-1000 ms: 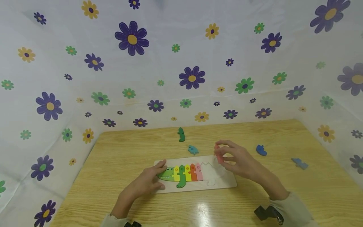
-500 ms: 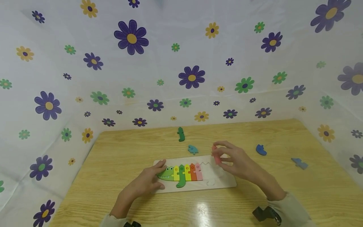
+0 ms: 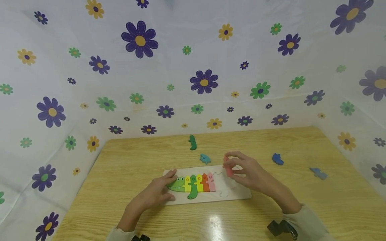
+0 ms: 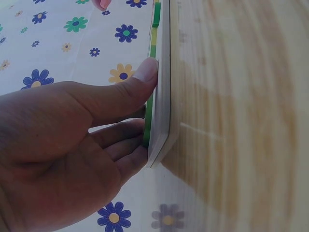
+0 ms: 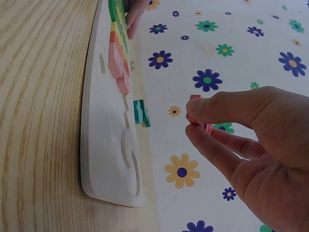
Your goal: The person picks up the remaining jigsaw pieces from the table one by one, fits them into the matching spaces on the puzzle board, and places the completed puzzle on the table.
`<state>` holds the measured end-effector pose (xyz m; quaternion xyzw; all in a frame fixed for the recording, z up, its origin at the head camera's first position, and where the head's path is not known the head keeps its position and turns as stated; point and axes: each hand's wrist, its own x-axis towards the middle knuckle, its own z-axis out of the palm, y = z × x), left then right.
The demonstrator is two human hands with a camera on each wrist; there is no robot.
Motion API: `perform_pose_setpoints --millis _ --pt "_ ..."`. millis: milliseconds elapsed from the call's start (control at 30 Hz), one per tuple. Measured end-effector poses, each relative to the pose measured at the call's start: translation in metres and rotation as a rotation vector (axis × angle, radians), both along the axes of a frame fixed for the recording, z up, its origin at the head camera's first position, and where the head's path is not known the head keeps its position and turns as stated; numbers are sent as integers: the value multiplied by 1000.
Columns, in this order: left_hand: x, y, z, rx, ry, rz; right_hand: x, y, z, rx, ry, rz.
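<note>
The left hand [image 3: 154,191], fingers slightly apart, rests on the left end of the pale flat wooden puzzle board [image 3: 241,193], presumably steadying it. The right hand [image 3: 249,172] pinches a coral-pink oblong puzzle piece [image 3: 229,171] above the board's right part, probably for fine control. The right wrist view shows a gap beneath it, unclear from the head.

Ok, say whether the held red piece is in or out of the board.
Out: the right hand pinches the red piece above the board, with clear space below it.
</note>
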<state>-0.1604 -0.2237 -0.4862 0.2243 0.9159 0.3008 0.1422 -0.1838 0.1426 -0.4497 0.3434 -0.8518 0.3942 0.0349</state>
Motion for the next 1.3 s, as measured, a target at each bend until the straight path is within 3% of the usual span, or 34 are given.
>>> perform_pose_setpoints --millis 1300 --pt "-1 0 -1 -7 0 -1 1 -8 -8 35 -99 14"
